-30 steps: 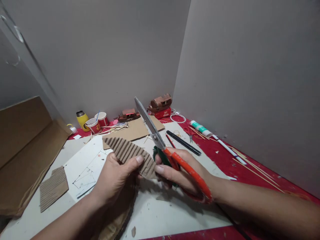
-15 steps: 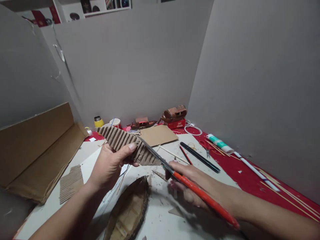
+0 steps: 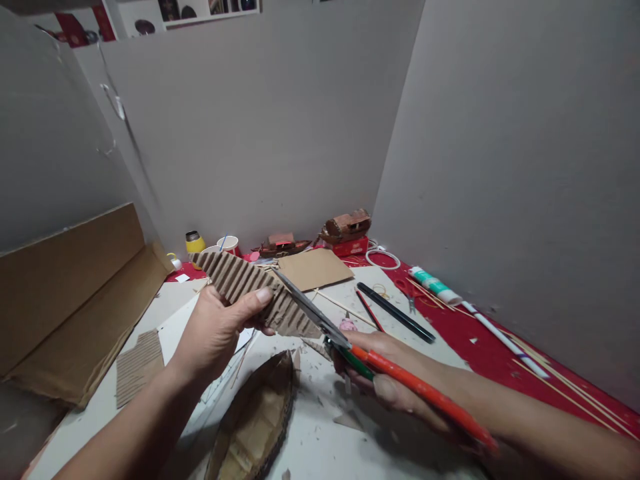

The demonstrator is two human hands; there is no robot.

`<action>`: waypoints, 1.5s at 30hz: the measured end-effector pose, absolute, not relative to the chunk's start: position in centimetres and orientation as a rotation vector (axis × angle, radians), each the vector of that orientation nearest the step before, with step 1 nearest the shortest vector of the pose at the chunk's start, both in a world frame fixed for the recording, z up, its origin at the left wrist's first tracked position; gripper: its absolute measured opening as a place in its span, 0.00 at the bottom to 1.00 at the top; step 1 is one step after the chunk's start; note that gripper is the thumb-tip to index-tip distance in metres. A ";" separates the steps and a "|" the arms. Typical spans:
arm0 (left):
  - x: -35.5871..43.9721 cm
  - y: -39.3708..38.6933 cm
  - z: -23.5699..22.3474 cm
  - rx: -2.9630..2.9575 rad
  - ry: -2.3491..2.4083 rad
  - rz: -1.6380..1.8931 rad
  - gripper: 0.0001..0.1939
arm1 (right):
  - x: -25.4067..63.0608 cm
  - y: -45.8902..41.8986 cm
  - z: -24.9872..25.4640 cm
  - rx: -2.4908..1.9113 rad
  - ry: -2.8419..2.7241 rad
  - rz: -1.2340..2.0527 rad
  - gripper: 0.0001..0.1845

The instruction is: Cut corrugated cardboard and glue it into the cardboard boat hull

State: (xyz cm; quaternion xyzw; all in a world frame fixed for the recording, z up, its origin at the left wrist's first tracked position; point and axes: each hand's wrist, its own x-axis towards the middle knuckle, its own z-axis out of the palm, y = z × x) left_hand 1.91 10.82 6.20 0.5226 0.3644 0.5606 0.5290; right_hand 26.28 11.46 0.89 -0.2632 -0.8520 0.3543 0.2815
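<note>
My left hand pinches a leaf-shaped piece of corrugated cardboard, thumb on its ribbed face and fingers behind. In my right hand is a pair of scissors with a red-orange handle and a bit of green showing. The scissor blades lie along the right edge of the cardboard, close to my left thumb. Below, on the white work surface, rests a small cardboard boat hull with an open top. Cardboard scraps lie around it.
A folded cardboard sheet stands at left beside a ribbed piece. Two model boats sit by the back wall, near a flat cardboard piece. At right are a black rod, a green-and-white tube and thin sticks.
My right hand has turned the scissors slightly, and their handles have spread so that green shows beneath the red. The cardboard stays in my left hand, with the view shifted a little.
</note>
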 end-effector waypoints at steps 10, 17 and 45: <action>1.9 10.9 5.7 1.277 0.853 1.319 0.06 | 26.1 11.7 0.0 -0.772 -2.309 0.863 0.19; 2.0 11.1 5.7 1.250 0.851 1.315 0.07 | 25.5 11.5 -0.3 -0.770 -2.284 0.951 0.18; 1.5 11.9 4.2 1.466 0.779 0.683 0.11 | 25.7 11.2 1.7 -0.857 -1.407 1.575 0.17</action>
